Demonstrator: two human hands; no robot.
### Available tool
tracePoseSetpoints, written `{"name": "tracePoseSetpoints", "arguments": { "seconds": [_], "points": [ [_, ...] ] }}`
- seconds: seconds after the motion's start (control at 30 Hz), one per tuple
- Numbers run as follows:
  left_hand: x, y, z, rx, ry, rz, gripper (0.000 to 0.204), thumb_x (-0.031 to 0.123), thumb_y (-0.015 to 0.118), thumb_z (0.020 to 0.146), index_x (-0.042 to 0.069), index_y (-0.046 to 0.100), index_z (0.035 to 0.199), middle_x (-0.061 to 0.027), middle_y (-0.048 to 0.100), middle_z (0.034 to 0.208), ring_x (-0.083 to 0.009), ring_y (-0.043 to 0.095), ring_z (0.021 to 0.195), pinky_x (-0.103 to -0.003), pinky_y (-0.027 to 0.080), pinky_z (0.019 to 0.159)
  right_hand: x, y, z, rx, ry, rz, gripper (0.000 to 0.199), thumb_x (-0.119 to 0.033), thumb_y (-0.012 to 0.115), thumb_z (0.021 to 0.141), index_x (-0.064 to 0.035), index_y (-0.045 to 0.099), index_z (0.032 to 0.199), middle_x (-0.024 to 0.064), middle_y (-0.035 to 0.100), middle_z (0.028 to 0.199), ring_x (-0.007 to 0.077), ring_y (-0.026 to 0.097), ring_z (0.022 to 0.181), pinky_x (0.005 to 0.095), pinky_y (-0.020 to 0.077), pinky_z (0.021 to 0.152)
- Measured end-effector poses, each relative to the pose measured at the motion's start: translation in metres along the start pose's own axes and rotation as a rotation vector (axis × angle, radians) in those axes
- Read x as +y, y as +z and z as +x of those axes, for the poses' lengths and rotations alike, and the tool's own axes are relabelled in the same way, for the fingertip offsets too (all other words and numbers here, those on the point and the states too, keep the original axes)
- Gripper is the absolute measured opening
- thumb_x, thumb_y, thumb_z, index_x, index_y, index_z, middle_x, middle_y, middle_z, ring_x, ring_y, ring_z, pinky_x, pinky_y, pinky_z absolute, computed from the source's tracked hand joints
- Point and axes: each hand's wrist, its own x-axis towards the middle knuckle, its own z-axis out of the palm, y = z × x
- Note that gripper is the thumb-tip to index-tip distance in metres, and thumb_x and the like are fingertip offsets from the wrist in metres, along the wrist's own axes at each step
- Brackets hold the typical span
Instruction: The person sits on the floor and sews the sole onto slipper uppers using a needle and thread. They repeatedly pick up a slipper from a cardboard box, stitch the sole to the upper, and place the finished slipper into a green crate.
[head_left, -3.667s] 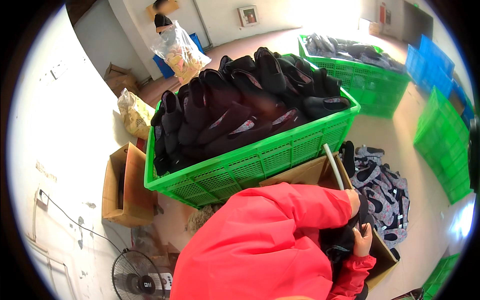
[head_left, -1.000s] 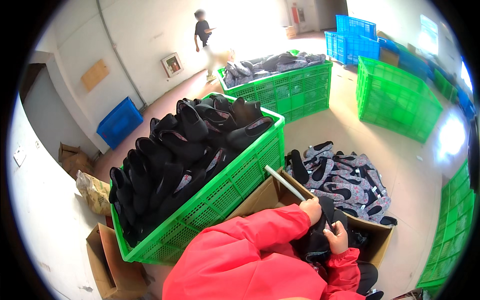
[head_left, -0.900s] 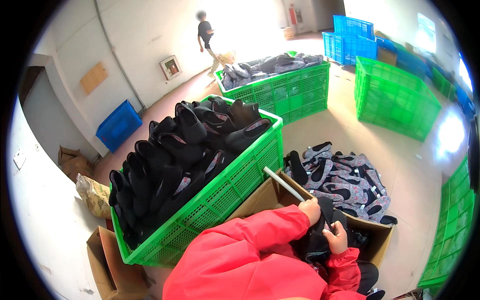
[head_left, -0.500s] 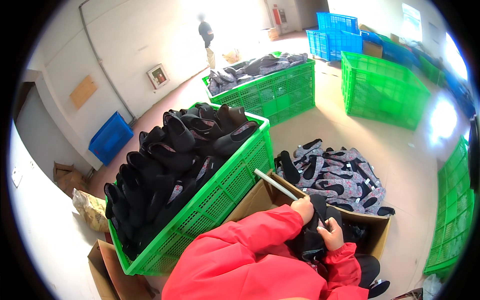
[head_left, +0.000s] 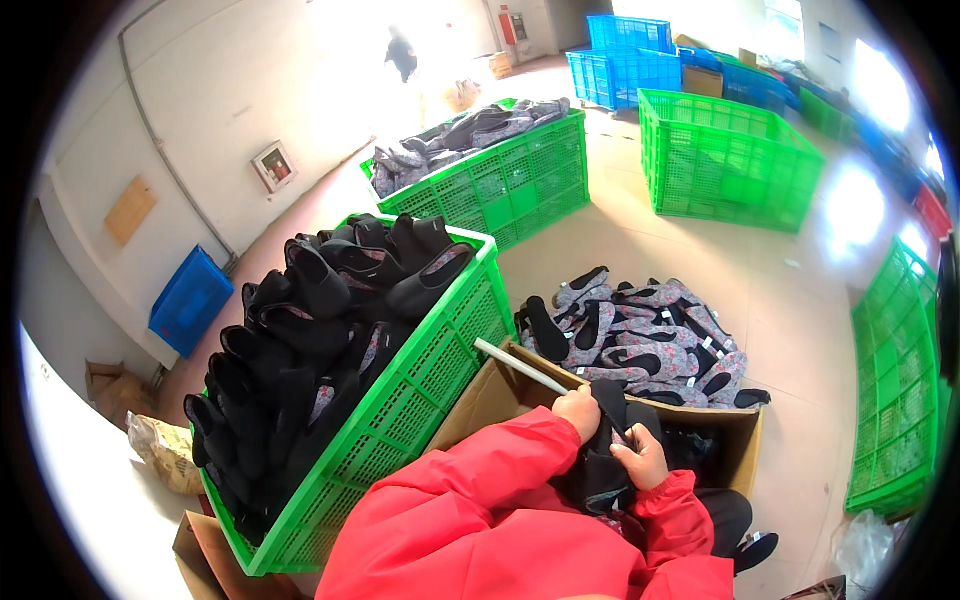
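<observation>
Head view, left hand (head_left: 578, 413) and right hand (head_left: 640, 457) grip clamped on black shoe (head_left: 603, 470), wrists bent inward

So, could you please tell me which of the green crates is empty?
The green crate standing alone at upper right: its mesh shows nothing inside, whereas the other two hold shoes.

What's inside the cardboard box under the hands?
Dark footwear shows inside the open brown cardboard box, beside the black shoe both hands hold. The hands and red sleeves hide the box's bottom.

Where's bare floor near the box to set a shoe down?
Bare floor lies between the patterned shoe pile and the empty green crate. The full crate crowds the cardboard box; both hands hold a black shoe.
</observation>
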Motion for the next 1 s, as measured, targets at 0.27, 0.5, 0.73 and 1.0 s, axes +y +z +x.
{"name": "tracePoseSetpoints", "arguments": {
  "seconds": [0.27, 0.5, 0.73, 1.0],
  "points": [
    [0.001, -0.002, 0.000, 0.002, 0.013, 0.026, 0.023, 0.013, 0.054, 0.087, -0.001, 0.067, 0.099, -0.0158, 0.062, 0.105, -0.0307, 0.067, 0.092, -0.040, 0.056, 0.076, -0.005, -0.001, -0.002, -0.016, 0.031, 0.025, 0.022, -0.010, 0.069, 0.084, -0.0066, 0.048, 0.080, -0.0044, 0.045, 0.074, 0.0055, 0.040, 0.070, 0.0231, 0.0364, 0.062],
    [0.000, 0.001, -0.001, 0.052, 0.018, 0.034, 0.018, 0.011, 0.056, 0.084, 0.000, 0.068, 0.090, -0.0154, 0.061, 0.102, -0.0296, 0.068, 0.089, -0.039, 0.057, 0.071, -0.018, 0.000, -0.003, -0.031, 0.054, 0.075, 0.021, -0.010, 0.069, 0.084, -0.0062, 0.049, 0.081, -0.0046, 0.046, 0.075, 0.0053, 0.040, 0.070, 0.0230, 0.0368, 0.062],
    [0.003, -0.006, -0.001, 0.013, -0.024, -0.033, 0.024, 0.014, 0.052, 0.088, -0.002, 0.065, 0.101, -0.0164, 0.063, 0.102, -0.0323, 0.067, 0.091, -0.042, 0.056, 0.077, -0.011, -0.001, -0.003, -0.025, 0.046, 0.069, 0.020, -0.009, 0.069, 0.084, -0.0059, 0.049, 0.083, -0.0043, 0.047, 0.075, 0.0043, 0.042, 0.070, 0.0223, 0.0373, 0.062],
    [-0.003, 0.005, 0.002, -0.006, 0.047, 0.042, 0.022, 0.014, 0.053, 0.087, -0.002, 0.066, 0.097, -0.0165, 0.062, 0.103, -0.0328, 0.067, 0.091, -0.041, 0.056, 0.075, 0.002, 0.000, -0.002, -0.031, 0.045, 0.075, 0.018, -0.010, 0.068, 0.086, -0.0058, 0.051, 0.084, -0.0037, 0.049, 0.075, 0.0041, 0.043, 0.070, 0.0223, 0.0373, 0.062]
  ]
}}
